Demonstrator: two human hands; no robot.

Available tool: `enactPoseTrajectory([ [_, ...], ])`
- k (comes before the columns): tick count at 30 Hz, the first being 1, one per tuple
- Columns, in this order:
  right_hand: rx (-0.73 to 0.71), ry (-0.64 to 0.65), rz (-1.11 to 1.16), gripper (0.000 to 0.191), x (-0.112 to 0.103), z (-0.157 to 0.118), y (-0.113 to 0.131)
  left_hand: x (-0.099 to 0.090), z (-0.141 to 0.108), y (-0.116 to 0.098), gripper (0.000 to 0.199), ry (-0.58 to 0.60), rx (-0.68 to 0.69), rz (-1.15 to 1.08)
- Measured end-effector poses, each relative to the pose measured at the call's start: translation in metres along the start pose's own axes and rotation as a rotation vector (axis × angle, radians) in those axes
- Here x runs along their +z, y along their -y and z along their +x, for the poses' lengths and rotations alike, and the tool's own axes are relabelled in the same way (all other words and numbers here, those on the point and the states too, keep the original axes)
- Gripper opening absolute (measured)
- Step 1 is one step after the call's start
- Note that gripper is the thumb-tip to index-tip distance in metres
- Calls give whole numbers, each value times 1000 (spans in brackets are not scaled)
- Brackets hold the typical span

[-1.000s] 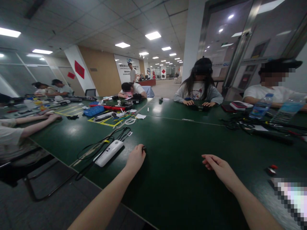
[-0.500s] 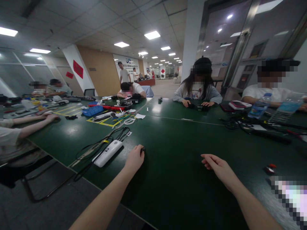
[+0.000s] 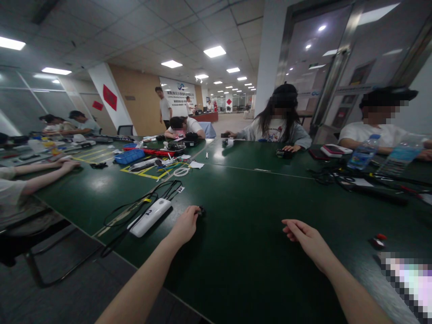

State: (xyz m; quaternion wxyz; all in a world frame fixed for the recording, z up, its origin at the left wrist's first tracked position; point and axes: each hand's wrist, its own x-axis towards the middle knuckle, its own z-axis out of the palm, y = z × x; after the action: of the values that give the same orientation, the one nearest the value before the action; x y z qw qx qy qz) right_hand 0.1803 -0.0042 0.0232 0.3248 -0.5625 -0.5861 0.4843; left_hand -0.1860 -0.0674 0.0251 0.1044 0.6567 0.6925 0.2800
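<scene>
On the green table (image 3: 236, 202), my left hand (image 3: 185, 225) is closed, thumb and fingers pinching a small black object (image 3: 201, 210) whose kind I cannot make out. Much of that object is hidden by the fingertips. To the left of this hand lies a white power bank-like case (image 3: 150, 218) marked "2", with black cables (image 3: 148, 202) beside it. My right hand (image 3: 302, 234) is at the table's right half, its fingers curled together, and I see nothing in it. The palm side of that hand is partly hidden.
Beyond my left hand are a blue basket (image 3: 128, 156), a white cable coil (image 3: 181, 172) and loose wires. Water bottles (image 3: 364, 153) and black cables (image 3: 351, 177) lie far right. A small red-and-black item (image 3: 378, 242) sits near a blurred screen (image 3: 411, 279). Several people sit around.
My left hand has shifted slightly left, showing more of the black object. My right hand has hardly moved. Across the table, a person's arm has reached out to a dark item.
</scene>
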Motion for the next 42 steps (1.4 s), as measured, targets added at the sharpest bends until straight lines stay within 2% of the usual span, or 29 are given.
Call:
enactPoseTrajectory([
  [6, 4, -10, 9, 39, 0, 1, -3, 7, 3, 1, 23, -60, -22, 41],
  [15, 13, -7, 5, 39, -1, 1, -3, 11, 4, 4, 21, -67, -13, 34],
  [22, 19, -11, 1, 39, 0, 1, -1, 10, 2, 1, 19, -34, 33, 71],
  [30, 8, -16, 7, 41, -1, 1, -3, 9, 2, 1, 20, -27, -6, 103],
  [36, -8, -40, 21, 40, 2, 0, 1, 6, 1, -8, 24, 28, -37, 154],
  [42, 1, -36, 17, 39, 1, 0, 1, 8, 0, -6, 24, 25, 6, 147],
])
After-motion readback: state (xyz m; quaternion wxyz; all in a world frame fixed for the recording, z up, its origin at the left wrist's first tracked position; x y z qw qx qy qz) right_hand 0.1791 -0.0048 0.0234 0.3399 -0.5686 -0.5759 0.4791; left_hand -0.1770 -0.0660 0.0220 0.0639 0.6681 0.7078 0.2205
